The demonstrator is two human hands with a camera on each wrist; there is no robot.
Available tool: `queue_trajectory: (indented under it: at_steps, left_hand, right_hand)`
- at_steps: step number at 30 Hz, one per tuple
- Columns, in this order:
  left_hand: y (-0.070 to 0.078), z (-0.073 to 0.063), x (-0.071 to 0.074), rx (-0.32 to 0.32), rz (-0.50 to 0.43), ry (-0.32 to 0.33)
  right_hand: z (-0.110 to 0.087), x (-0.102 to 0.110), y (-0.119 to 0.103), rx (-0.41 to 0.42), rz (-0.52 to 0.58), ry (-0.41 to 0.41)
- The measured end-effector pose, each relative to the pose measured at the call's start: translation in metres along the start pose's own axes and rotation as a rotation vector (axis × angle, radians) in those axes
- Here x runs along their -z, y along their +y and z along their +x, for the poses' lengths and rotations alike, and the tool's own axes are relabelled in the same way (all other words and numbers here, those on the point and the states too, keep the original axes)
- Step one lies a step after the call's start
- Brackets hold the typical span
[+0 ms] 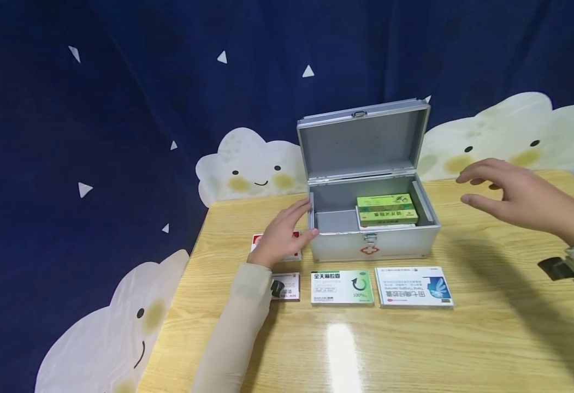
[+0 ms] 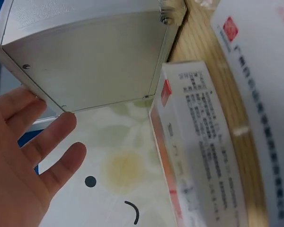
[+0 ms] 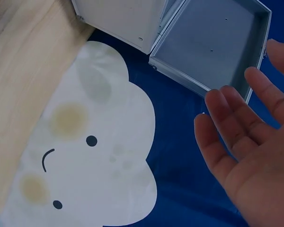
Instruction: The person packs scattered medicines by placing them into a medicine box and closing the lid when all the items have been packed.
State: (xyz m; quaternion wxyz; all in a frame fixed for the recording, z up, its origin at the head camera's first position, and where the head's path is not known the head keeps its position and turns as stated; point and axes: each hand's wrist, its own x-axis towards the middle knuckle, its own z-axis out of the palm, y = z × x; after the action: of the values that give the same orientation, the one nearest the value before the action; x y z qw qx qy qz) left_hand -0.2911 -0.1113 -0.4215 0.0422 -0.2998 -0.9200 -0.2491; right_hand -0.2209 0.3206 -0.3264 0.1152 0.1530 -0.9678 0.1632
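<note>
A silver first-aid box (image 1: pixel 336 245) with a red cross on its front stands on the table, its lid (image 1: pixel 360 144) raised. Inside, on the right, a green medicine box (image 1: pixel 386 209) lies on top of a white one. My left hand (image 1: pixel 287 229) rests at the box's left wall, fingertips at the upper rim and the fingers fairly straight. To the right of the box my right hand (image 1: pixel 508 191) hovers above the table, fingers loosely bent and holding nothing. In the right wrist view its fingers (image 3: pixel 217 109) overlap the lid.
In front of the first-aid box lie a white-green medicine box (image 1: pixel 342 287), a white-blue one (image 1: pixel 413 287) and a smaller white box (image 1: pixel 289 286) partly behind my left wrist. A red-white box (image 1: pixel 295 256) sits under my left hand. Behind hangs a blue curtain (image 1: pixel 247 93) with clouds.
</note>
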Motion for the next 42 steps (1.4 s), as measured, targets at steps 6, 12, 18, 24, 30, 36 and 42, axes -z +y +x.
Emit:
queue_trajectory:
  at_steps: [6,12,18,24,30,36,42]
  left_hand:
    - [0.001,0.005,-0.002,-0.028,0.020,-0.014]
    - [0.001,0.007,-0.002,-0.050,0.024,0.005]
    - [-0.001,0.004,-0.007,-0.052,0.036,0.008]
    - [0.000,0.005,-0.007,-0.038,-0.015,-0.001]
    - [-0.001,0.003,-0.008,-0.009,-0.064,-0.035]
    - [-0.004,-0.002,-0.009,0.009,-0.082,-0.028]
    - [-0.002,-0.003,-0.007,0.007,-0.074,-0.019]
  right_hand:
    - [-0.015,0.002,0.003,-0.033,0.011,0.017]
    - [-0.028,0.003,0.003,-0.016,-0.007,0.029]
    - [-0.038,-0.006,-0.002,0.040,-0.040,0.057]
    - [-0.052,-0.022,-0.005,0.077,-0.051,0.059]
    - [-0.064,-0.043,-0.007,0.176,-0.064,0.061]
    - [-0.070,-0.062,-0.010,0.204,-0.053,0.022]
    - [-0.074,-0.079,-0.018,0.282,-0.076,-0.023]
